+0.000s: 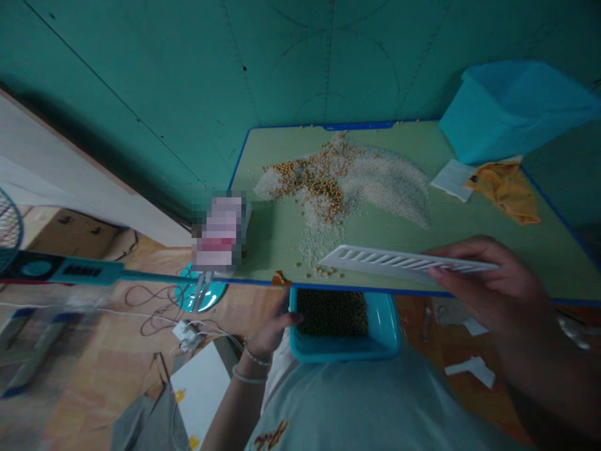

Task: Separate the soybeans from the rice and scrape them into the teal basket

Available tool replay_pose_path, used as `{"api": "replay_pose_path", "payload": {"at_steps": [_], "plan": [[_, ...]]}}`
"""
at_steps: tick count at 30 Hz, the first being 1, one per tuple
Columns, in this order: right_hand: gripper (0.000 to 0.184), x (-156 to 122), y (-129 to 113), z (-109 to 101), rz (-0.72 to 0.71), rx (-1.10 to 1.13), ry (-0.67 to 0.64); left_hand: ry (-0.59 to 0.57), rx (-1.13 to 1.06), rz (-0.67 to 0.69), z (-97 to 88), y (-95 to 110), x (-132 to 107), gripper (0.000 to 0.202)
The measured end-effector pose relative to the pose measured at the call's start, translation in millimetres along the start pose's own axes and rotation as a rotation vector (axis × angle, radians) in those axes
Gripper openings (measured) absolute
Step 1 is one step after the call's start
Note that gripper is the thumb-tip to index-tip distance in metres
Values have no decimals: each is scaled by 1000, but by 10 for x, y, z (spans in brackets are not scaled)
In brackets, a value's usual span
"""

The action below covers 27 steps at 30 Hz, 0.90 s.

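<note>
My left hand (272,327) grips the left rim of a blue plastic basin (385,351), thumb over the edge. Small dark greenish-brown beans (333,313) fill much of the basin, which sits below the table's near edge against my body. In my right hand (488,275) is a white slotted plastic strip (375,262), held by its right end just above the tabletop. Beyond the strip lies a spread pile of white rice-like grains (385,181) mixed with round yellow beans (323,188). A few loose beans (328,272) rest near the front edge, left of the strip's tip.
On the green table (493,257), a blue bin (511,119), a yellow cloth (509,188) and a white paper (453,178) lie at the right. A blurred-out pinkish object (218,235) stands at the left edge. Cables (150,307) and a power strip (188,335) are on the floor.
</note>
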State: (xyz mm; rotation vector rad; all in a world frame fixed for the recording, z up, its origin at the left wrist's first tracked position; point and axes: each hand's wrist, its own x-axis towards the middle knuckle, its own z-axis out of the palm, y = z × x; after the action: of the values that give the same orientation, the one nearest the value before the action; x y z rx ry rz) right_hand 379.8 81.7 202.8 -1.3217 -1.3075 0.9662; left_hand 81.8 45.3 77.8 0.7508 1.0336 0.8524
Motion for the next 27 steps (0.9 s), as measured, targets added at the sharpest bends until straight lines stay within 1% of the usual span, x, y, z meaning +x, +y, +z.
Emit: {"api": "replay_pose_path", "payload": {"at_steps": [3, 6, 11, 17, 23, 27], "plan": [[20, 55, 9, 79, -47, 0, -98, -7, 13, -1, -25, -30, -8, 67], [20, 57, -14, 90, -67, -20, -139, -5, -1, -25, -44, -49, -10, 69], [19, 26, -15, 34, -54, -18, -123, 3, -17, -45, -35, -31, -8, 69], [10, 9, 0, 46, 7, -11, -120, 8, -13, -30, -6, -1, -18, 66], [13, -4, -20, 49, 0, 20, -137, 11, -33, -18, -5, -14, -5, 66], [15, 17, -20, 62, -1, 36, -161, 15, -27, -47, -10, -27, 5, 66]]}}
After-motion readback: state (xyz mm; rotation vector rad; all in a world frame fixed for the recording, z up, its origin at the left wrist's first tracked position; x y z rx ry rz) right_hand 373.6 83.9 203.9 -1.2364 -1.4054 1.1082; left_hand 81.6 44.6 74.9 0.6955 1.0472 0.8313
